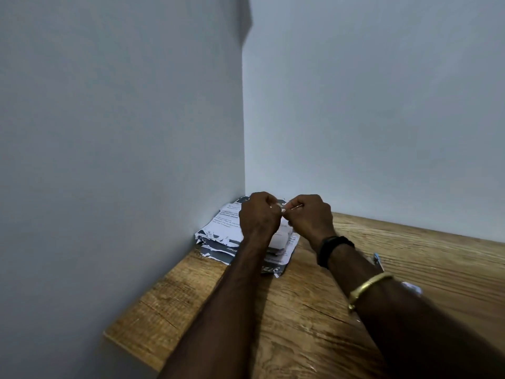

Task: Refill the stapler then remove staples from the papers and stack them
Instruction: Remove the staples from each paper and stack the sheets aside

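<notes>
You are holding both arms out over the wooden desk (341, 310). Your left hand (258, 214) and right hand (310, 216) are curling into loose fists, fingertips meeting and pinching something small and pale; what it is cannot be told. Beneath them, printed papers (221, 228) are lying in a ragged, torn-edged pile in the desk's corner against the wall (123, 132).

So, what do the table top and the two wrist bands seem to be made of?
Table: looks like wood or wood-look laminate, matte, with visible grain and knots. Bangle: probably metal, gold-coloured and shiny. Black band: dull, perhaps rubber or fabric; too blurred to tell.
</notes>
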### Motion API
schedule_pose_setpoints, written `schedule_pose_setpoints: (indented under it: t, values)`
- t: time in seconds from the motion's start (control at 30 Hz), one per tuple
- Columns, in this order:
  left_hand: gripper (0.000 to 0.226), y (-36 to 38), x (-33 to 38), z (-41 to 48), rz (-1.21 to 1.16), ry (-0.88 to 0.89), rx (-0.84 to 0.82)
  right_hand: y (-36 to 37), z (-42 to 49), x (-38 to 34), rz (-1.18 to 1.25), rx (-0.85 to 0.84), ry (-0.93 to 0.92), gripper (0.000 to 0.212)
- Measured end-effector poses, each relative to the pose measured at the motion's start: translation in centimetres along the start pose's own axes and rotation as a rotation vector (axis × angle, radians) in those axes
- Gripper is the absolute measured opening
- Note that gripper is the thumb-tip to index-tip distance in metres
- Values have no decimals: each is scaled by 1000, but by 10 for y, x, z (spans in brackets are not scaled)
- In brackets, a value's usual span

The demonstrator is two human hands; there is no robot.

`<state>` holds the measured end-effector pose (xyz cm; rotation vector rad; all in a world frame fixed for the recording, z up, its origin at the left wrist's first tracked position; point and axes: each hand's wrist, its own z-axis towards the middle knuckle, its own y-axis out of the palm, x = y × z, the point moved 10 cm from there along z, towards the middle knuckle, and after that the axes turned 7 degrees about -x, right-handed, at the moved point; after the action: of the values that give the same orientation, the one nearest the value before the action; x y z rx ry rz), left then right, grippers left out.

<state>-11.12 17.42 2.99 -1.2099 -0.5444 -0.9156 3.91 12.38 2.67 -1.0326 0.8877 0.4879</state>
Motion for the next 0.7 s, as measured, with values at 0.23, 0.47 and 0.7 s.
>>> schedule_pose_setpoints:
  t: [0.23,0.47,0.7]
  values:
    - [43,-9,-35,14,125,-89,12,31,24,25,-252,-39,130,34]
    - [49,15,-54,17,199,-184,-182,42,29,25,-251,-28,124,40]
    - [46,14,-55,16,171,-183,-179,56,29,21,-57,-13,21,37]
